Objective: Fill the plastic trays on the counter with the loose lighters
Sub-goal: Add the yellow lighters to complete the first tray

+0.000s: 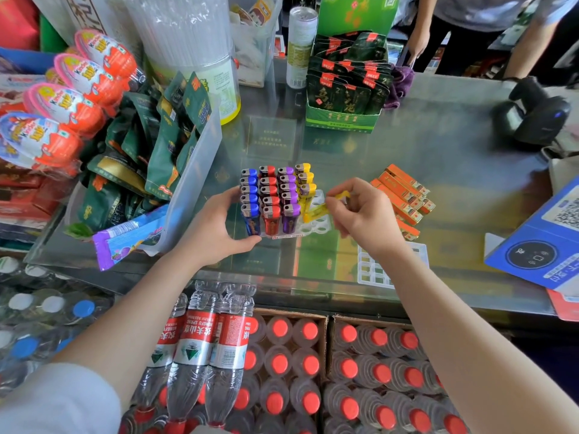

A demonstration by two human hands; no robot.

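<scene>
The clear plastic lighter tray (316, 228) sits on the glass counter (438, 136) between the two hands. Its blue, red and purple columns are full, five upright lighters each. The yellow column, on the side nearest the right hand, holds three upright lighters at its far end; the near sockets of that column show as open white rings — judged two places left to fill, though a further column cannot be excluded.

The left hand (216, 227) grips the near left corner of the tray, thumb along its front edge, steadying it. The right hand (366, 211) pinches a translucent yellow plastic lighter (340, 196) between thumb and fingertips, just above the vacant sockets. A second yellow lighter (316, 212) lies tilted across the tray below it; whether it is seated, resting loose or also held cannot be determined.

Beyond the right hand lies a pile of loose orange-sleeved lighters (404, 192), not yet loaded. A second, empty white plastic grid tray (372, 270) lies under the right forearm, partly covered by it — its full extent is hidden. On this evidence the first tray is nearly complete and the second is not started.

The right palm conceals whether more lighters are held. The printing on the lighters is too small to read.
</scene>
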